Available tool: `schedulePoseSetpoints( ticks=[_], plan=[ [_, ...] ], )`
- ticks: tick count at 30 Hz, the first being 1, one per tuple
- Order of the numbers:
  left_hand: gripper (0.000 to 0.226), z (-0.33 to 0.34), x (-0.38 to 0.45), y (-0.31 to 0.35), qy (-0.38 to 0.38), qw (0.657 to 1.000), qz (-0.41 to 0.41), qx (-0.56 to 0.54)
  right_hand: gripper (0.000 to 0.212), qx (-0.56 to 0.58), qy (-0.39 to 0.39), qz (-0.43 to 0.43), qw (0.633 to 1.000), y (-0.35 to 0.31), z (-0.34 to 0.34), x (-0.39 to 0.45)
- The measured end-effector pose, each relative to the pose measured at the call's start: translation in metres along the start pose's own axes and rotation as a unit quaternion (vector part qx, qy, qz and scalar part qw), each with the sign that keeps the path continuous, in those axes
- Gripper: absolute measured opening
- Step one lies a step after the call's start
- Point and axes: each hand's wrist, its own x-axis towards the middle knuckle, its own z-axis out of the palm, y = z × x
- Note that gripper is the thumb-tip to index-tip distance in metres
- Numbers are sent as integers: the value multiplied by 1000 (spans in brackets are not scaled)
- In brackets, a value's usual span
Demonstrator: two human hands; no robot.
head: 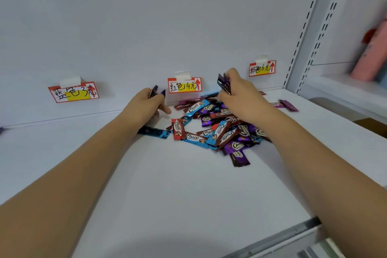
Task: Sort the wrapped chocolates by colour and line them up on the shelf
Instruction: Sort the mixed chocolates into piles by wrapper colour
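Head view: I am watching both hands working over the mixed pile of wrapped chocolates (pixel 217 130) lying on the white shelf (pixel 167 184), just right of centre. I judge the gathering step is underway: purple ones are being picked out of the heap, and nothing is lined up yet.

The right hand (pixel 236 94), at about 1 o'clock from the pile's middle, is clutching a small bundle of purple chocolates (pixel 223 84), fingers curled round them. The left hand (pixel 146 104), at about 10 o'clock from the pile, is pinching one or two more purple wrappers (pixel 156 91) between thumb and fingers.

Next, I reckon, the held pieces are needing a spot under their label. Three price tags are stuck on the back wall: a blue tag (pixel 73 92) at 10 o'clock, a red tag (pixel 185 85) at 12 o'clock and a pink tag (pixel 262 68) at 2 o'clock.

Two stray purple pieces (pixel 287 105) are lying at 3 o'clock, apart from the heap. A blue bar (pixel 154 132) is sitting beneath the left wrist. Blue, red and purple wrappers are overlapping, so picking one risks dragging its neighbours.
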Motion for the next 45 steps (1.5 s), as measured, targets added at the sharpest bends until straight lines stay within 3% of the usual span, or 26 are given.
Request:
schedulePoseSetpoints(
  ticks=[3, 7, 10, 15, 19, 25, 28, 34, 36, 39, 45],
  plan=[
    [12, 0, -6, 3, 10, 999, 7, -33, 28, 3, -34, -25, 999, -3, 3, -2],
    [27, 4, -13, 8, -24, 998, 40, -45, 19, -72, -47, -56, 995, -1, 10, -3],
    [15, 12, -15, 7, -35, 994, 96, 46, 21, -112, -29, -48, 992, 4, 9, 1],
    [16, 27, -20, 11, -25, 983, 155, 100, 33, -141, -103, -64, 983, 8, 9, 4],
    [14, 32, -24, 11, -33, 949, 207, 236, 36, -154, -127, -46, 979, 9, 9, 7],
    [26, 38, -33, 13, -104, 931, 215, 276, 13, -172, -51, -55, 982, 15, 15, 10],
    [27, 41, -33, 15, -82, 919, 233, 307, 14, -173, -8, -62, 983, 12, 17, 12],
    [16, 50, -34, 17, -29, 878, 296, 375, 23, -51, 79, -36, 995, 13, 13, 16],
    [12, 49, -32, 16, -15, 885, 307, 350, 25, -16, 121, -14, 992, 13, 10, 16],
    [8, 43, -29, 15, 12, 937, 276, 215, 32, 45, 158, 30, 986, 13, 6, 15],
    [21, 38, -29, 24, 34, 991, 114, -59, 43, 58, 164, 39, 984, 10, 8, 14]
  ],
)
